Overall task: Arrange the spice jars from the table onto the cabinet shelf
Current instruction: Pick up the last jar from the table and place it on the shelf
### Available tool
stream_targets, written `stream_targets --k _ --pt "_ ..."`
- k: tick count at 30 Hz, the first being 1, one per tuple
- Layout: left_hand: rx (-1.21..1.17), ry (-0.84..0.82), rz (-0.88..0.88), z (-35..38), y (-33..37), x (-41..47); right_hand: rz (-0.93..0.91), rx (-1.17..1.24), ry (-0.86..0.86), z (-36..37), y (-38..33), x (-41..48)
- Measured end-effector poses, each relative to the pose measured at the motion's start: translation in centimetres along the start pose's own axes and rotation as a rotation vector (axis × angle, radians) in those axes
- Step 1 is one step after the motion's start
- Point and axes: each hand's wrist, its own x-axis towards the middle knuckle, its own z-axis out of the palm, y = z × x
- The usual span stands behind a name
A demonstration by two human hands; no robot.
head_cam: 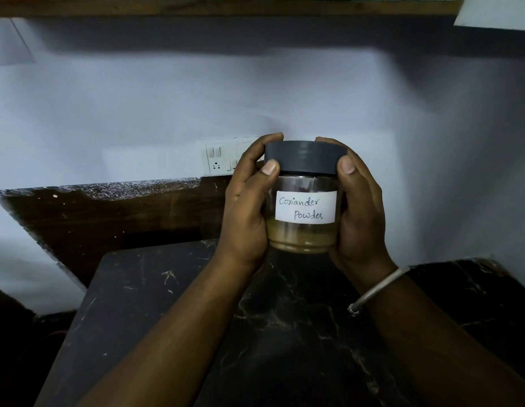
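Observation:
A clear glass jar [305, 198] with a dark grey lid and a white label reading "Coriander Powder" hangs upright in the air above the dark marble table [155, 304]. Brown powder fills its lower part. My left hand [246, 212] grips its left side, thumb on the lid's edge. My right hand [359, 212] grips its right side the same way; a metal bangle sits on that wrist. The wooden cabinet shelf [226, 8] runs along the top edge of the view, with the bottoms of several jars just visible on it.
A white switch and socket plate [218, 157] is on the pale wall behind the jar. A dark wooden panel [108, 218] stands behind the table at the left. A white cabinet edge [496, 13] juts in at the top right.

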Motion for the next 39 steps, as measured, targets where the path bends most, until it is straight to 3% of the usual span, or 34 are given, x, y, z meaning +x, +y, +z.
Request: stream_targets --k 20,25,27,33,39 --pt "0.069 -0.005 0.007 0.0 0.2 1.3 0.020 -0.088 0.001 0.0 -0.7 1.1" --pt "0.186 -0.097 0.163 0.6 2.1 4.1 0.037 -0.336 -0.093 0.0 -4.0 3.4" --pt "0.239 -0.157 0.250 1.9 3.8 6.9 -0.055 -0.405 -0.126 0.0 -6.4 5.9" --pt "0.540 -0.317 0.451 5.9 9.3 19.0 -0.384 -0.692 -0.104 1.5 -13.9 16.9" --pt "1.270 -0.116 0.453 5.4 10.5 31.4 -0.351 -0.940 0.009 0.7 -15.4 31.0"
